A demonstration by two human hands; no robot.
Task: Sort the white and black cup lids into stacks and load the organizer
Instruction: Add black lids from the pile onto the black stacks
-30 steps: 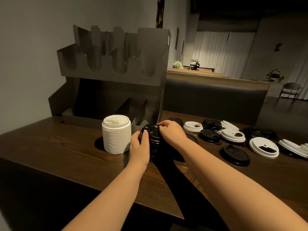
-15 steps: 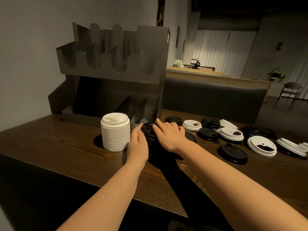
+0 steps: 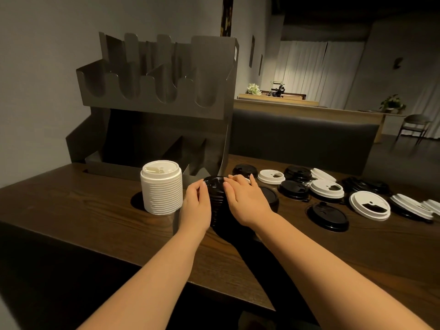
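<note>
A stack of black lids [image 3: 216, 201] stands on the wooden table [image 3: 95, 210] between my two hands. My left hand [image 3: 197, 206] presses its left side with straight fingers. My right hand [image 3: 245, 201] lies against its right side, fingers straight and reaching the top lid. A taller stack of white lids [image 3: 162, 189] stands just left of my left hand. The grey metal organizer [image 3: 154, 98] rises behind both stacks, its slots showing no lids. Loose lids lie to the right, among them a white lid [image 3: 369, 204] and a black lid [image 3: 327, 215].
More loose white and black lids [image 3: 327, 188] spread toward the table's right edge, some overlapping. A dark bench back [image 3: 302, 136] runs behind the table. The near table edge [image 3: 166, 267] drops into shadow. A grey wall stands to the left.
My right hand went from pinching the top lid to lying with straight fingers against the black stack. My left hand stayed at the stack's left side.
</note>
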